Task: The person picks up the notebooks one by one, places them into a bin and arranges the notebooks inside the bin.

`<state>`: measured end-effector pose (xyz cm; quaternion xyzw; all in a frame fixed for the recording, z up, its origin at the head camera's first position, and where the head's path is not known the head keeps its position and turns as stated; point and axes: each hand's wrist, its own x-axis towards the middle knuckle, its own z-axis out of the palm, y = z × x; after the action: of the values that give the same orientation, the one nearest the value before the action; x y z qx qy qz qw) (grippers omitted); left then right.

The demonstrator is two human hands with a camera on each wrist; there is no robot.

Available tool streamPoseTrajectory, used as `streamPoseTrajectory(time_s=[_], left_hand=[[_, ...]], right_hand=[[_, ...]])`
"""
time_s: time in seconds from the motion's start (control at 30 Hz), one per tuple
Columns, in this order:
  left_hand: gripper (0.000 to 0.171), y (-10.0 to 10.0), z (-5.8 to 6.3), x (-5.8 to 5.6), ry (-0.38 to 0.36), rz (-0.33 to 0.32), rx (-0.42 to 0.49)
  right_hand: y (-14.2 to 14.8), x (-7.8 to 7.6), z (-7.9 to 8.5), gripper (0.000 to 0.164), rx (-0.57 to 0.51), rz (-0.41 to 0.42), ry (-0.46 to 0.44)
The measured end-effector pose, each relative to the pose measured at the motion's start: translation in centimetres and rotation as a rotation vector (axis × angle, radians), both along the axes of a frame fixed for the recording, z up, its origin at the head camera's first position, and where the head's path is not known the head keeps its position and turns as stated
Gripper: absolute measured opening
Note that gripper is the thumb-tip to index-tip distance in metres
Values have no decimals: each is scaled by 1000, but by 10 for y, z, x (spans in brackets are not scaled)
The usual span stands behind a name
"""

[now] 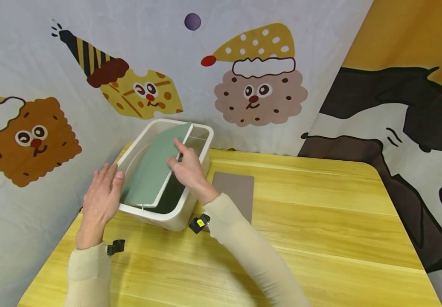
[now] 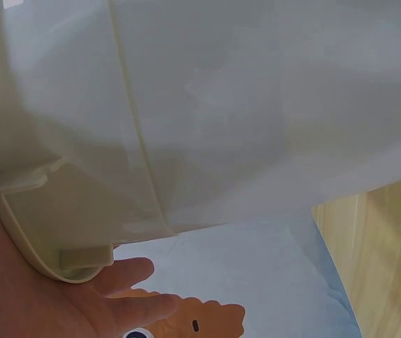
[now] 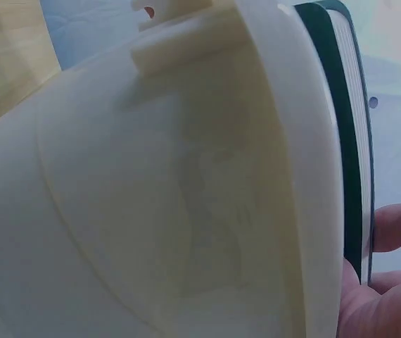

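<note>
Pale printed cloth (image 1: 159, 38) forms the backdrop, hung behind a yellow wood-grain table (image 1: 321, 213).

Item: one green-covered book (image 1: 153, 170), white page edges, lying tilted in the bin's mouth, with the edge at the grip raised. Right hand (image 1: 187, 167) grasps this raised edge between thumb and fingers — index finger laid along the cover.

Item: one off-white bin (image 1: 152, 216), rounded corners, upright, around and below the grip; its far rim stands beyond the fingers, its near rim on the wearer's side of them.

Item: left hand (image 1: 102, 194), across the bin from the grip, fingers extended and unclenched, palm against the rim; it clasps nothing.

Item: one flat grey-brown rectangle (image 1: 232, 187), on the table to the right of the grip, partly covered by the right sleeve (image 1: 251, 247).

Item: left sleeve (image 1: 89, 268), cream, nearer the wearer than the grip; a small black device (image 1: 116, 247) at its wrist.

Backdrop figures: cheese face (image 1: 144, 96), beyond the grip and to its left; pink biscuit face (image 1: 261, 102), beyond and right; brown biscuit face (image 1: 36, 140), well left.
</note>
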<state>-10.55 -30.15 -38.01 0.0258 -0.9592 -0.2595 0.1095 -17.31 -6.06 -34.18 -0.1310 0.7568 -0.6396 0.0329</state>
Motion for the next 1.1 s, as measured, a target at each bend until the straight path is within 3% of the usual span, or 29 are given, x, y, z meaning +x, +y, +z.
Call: streamPoseTrajectory(time_s=[0.27, 0.6, 0.77, 0.87, 1.1], left_hand=[[79, 0, 0, 0, 11, 0, 5], [78, 0, 0, 0, 4, -6, 11], [78, 0, 0, 0, -2, -6, 13], [78, 0, 1, 0, -7, -10, 15], [79, 0, 1, -1, -19, -4, 21]], right_hand=[[-2, -1, -2, 67, -67, 27, -66], [-3, -2, -2, 71, 56, 65, -64], [5, 1, 7, 71, 173, 195, -91], [14, 3, 13, 70, 208, 232, -73], [39, 9, 12, 58, 211, 155, 60]])
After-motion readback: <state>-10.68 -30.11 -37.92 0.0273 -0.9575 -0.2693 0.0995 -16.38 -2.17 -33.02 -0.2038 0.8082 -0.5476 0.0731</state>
